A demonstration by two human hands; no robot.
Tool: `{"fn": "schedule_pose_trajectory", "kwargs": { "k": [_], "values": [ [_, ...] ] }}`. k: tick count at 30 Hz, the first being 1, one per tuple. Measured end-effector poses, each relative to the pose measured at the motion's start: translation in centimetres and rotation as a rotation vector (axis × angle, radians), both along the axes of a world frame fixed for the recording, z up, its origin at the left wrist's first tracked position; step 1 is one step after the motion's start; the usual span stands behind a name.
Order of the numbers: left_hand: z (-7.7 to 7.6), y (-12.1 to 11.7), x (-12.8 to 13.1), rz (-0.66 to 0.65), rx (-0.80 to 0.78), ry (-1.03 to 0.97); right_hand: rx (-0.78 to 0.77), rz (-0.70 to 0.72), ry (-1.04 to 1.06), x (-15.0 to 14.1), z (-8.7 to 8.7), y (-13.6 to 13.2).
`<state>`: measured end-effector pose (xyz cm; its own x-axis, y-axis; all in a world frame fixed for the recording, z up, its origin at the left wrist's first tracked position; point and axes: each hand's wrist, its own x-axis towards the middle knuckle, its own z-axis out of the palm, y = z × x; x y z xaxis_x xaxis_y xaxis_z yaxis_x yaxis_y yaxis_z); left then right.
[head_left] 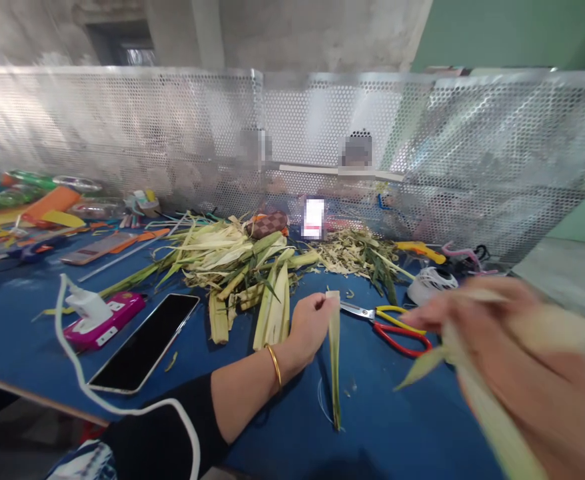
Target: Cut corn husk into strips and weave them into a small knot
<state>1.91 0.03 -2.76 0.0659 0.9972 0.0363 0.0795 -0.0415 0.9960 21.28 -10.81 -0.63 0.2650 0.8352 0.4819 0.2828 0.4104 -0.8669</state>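
Note:
My left hand (314, 327) pinches the top of a narrow corn husk strip (335, 373), which hangs down over the blue table. On the right, close to the camera, my right hand (537, 360) is closed around pale corn husk pieces (487, 407) and is blurred by motion. Between the two hands lie scissors (402, 339) with red and yellow handles, blades pointing toward my left hand. A heap of corn husks (222, 250) lies beyond my left hand, with a few thick husk pieces (275, 307) at its near side. Shredded husk scraps (352, 252) are piled farther right.
A black-screened phone (145, 343) and a pink power strip (105, 321) with a white cable (122, 408) lie left on the blue table (402, 427). A perforated metal screen (172, 133) stands behind. A yellow glue gun (420, 251) and a white object (430, 285) are at right.

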Motion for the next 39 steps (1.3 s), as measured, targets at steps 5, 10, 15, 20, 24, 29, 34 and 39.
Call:
{"fn": "schedule_pose_trajectory", "kwargs": {
  "k": [5,10,15,20,24,29,34,39],
  "values": [
    [0.8,-1.2,0.3,-0.134,-0.047,-0.110,-0.420,0.199,0.488,-4.4,3.1,7.4],
    [1.0,-1.4,0.6,-0.093,-0.041,-0.191,-0.564,0.195,0.408,-4.9,0.8,7.9],
    [1.1,-1.6,0.8,-0.082,-0.097,-0.213,-0.520,0.172,0.197,-5.5,-0.2,8.1],
    [1.4,-1.6,0.8,-0.143,-0.230,-0.241,-0.422,0.083,-0.037,-5.0,-0.6,8.4],
    [1.5,-1.4,0.8,-0.176,-0.178,-0.143,-0.402,0.090,-0.200,-4.4,-0.8,8.6],
    [1.2,-1.1,0.8,-0.217,-0.135,-0.065,-0.390,0.080,-0.196,-4.4,-1.0,8.6],
    [0.8,-0.9,0.7,-0.205,-0.065,-0.049,-0.358,0.083,-0.239,-4.3,-0.9,8.6],
    [0.4,-0.8,0.6,-0.200,0.020,-0.001,-0.330,0.071,-0.292,-4.2,-1.1,8.6]
  ]
}}
